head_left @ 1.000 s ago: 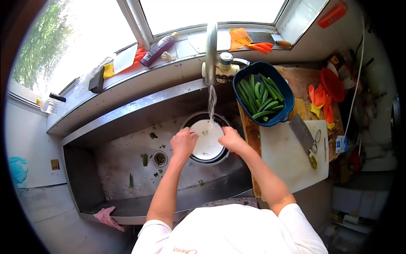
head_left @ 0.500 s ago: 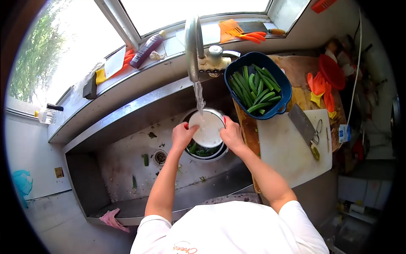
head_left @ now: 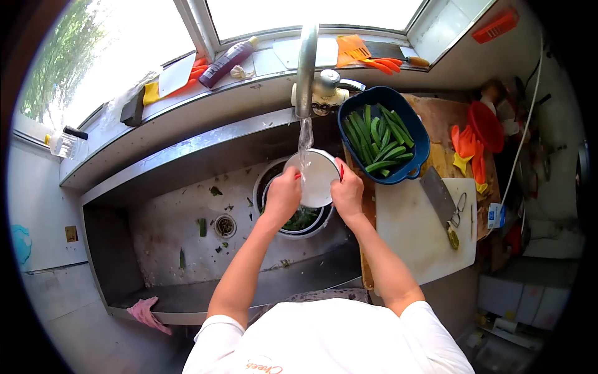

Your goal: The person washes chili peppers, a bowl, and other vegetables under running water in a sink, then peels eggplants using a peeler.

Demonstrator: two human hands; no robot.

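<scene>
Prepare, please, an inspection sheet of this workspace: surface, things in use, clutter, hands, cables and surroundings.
Surface: metal sink, with green scraps near the drain.
Things in use: white bowl under the running faucet; greens in a round vessel below it.
Clutter: cleaver and scissors on the cutting board.
Hands: left hand and right hand grip the bowl at opposite sides.
Cables: white cord at picture right; its purpose cannot be told.
Surroundings: window behind the sink; pink cloth over its near edge.

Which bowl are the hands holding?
The white bowl, held by the left hand and right hand; the blue bowl stands on the counter, a round bowl in the sink.
</scene>
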